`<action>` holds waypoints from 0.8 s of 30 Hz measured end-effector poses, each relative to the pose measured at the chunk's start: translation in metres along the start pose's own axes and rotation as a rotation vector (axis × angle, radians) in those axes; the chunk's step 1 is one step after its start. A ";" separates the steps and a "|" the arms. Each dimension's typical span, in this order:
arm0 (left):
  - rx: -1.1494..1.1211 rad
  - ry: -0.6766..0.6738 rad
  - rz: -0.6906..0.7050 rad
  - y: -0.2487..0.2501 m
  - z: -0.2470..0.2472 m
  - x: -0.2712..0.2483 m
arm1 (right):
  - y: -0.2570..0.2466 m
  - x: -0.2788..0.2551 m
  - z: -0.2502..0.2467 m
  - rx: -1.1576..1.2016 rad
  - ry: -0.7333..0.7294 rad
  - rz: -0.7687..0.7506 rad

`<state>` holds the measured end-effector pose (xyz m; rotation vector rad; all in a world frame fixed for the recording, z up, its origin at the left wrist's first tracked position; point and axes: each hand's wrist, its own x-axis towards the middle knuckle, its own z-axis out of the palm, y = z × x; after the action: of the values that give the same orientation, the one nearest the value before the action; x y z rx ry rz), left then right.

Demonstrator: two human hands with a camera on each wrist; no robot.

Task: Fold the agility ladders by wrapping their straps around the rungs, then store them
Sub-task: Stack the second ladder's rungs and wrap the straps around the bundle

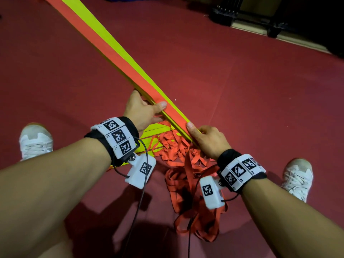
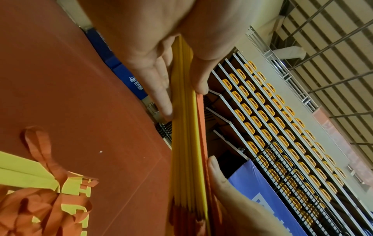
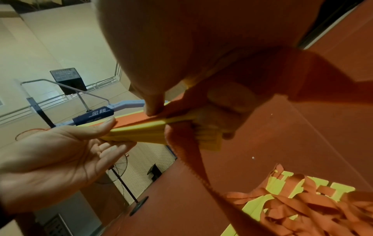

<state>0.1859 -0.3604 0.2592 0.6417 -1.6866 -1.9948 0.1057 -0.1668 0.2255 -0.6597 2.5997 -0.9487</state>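
The left hand [image 2: 153, 52] clamps a stack of yellow rungs [image 2: 184, 127] between thumb and straight fingers. Farther along the stack, the right hand [image 2: 232, 196] rests its thumb on the orange strap side. Below the left hand, orange straps [image 2: 40, 207] lie tangled on the red floor [image 2: 70, 95].

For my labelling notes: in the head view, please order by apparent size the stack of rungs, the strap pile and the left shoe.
1. stack of rungs
2. strap pile
3. left shoe
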 end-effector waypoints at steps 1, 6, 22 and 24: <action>0.006 0.008 -0.011 0.000 0.000 0.000 | 0.001 0.001 0.001 -0.020 0.011 -0.010; -0.054 0.033 -0.071 0.001 0.000 0.000 | 0.001 0.001 -0.001 0.041 0.039 -0.027; -0.202 0.053 -0.229 0.000 -0.007 0.003 | -0.003 0.001 -0.020 0.311 -0.011 -0.123; -0.230 0.065 -0.255 -0.001 -0.008 0.004 | -0.003 0.000 -0.024 0.380 -0.009 -0.121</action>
<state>0.1878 -0.3685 0.2571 0.8621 -1.3663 -2.2740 0.0969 -0.1563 0.2452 -0.7176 2.2959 -1.4242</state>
